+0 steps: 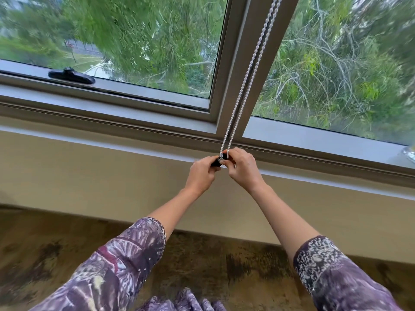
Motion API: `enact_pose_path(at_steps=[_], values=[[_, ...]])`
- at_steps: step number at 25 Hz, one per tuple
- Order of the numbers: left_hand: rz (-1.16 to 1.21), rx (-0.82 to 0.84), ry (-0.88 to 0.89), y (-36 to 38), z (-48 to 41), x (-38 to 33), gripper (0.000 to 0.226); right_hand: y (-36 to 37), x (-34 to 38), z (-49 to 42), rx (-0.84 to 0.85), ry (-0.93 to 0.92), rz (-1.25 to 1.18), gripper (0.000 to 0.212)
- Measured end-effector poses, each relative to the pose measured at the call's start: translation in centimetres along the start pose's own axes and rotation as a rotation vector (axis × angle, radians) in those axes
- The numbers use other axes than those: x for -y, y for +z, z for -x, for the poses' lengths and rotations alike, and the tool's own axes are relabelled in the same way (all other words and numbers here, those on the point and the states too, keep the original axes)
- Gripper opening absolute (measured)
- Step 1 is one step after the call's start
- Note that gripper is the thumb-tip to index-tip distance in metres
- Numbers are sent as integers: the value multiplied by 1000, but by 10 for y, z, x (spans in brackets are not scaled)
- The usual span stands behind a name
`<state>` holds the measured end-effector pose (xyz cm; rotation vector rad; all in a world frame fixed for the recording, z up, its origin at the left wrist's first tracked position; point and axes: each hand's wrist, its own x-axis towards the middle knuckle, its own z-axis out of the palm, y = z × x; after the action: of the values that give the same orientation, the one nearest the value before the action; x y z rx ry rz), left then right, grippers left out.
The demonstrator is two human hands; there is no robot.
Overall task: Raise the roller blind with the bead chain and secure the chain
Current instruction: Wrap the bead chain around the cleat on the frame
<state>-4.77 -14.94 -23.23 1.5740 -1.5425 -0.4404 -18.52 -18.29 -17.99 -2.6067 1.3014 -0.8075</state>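
The white plastic bead chain (244,86) hangs doubled along the grey window mullion (233,63), from one o'clock down to centre. There the left hand (202,173) grips a small black clip (217,162), while the right hand (242,168) pinches the chain's loop at it.

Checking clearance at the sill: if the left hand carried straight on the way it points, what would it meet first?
Probably the small black chain holder its fingers already touch, then the right hand; depth is uncertain.
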Motion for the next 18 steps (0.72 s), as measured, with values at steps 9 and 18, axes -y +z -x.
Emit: enact_pose_path(at_steps=[9, 18], values=[[-69, -161, 60, 8, -3, -7, 18, 4, 2, 0, -43, 116, 39, 11], [-79, -174, -53, 10, -11, -2, 22, 10, 10, -23, 91, 312, -85, 23]])
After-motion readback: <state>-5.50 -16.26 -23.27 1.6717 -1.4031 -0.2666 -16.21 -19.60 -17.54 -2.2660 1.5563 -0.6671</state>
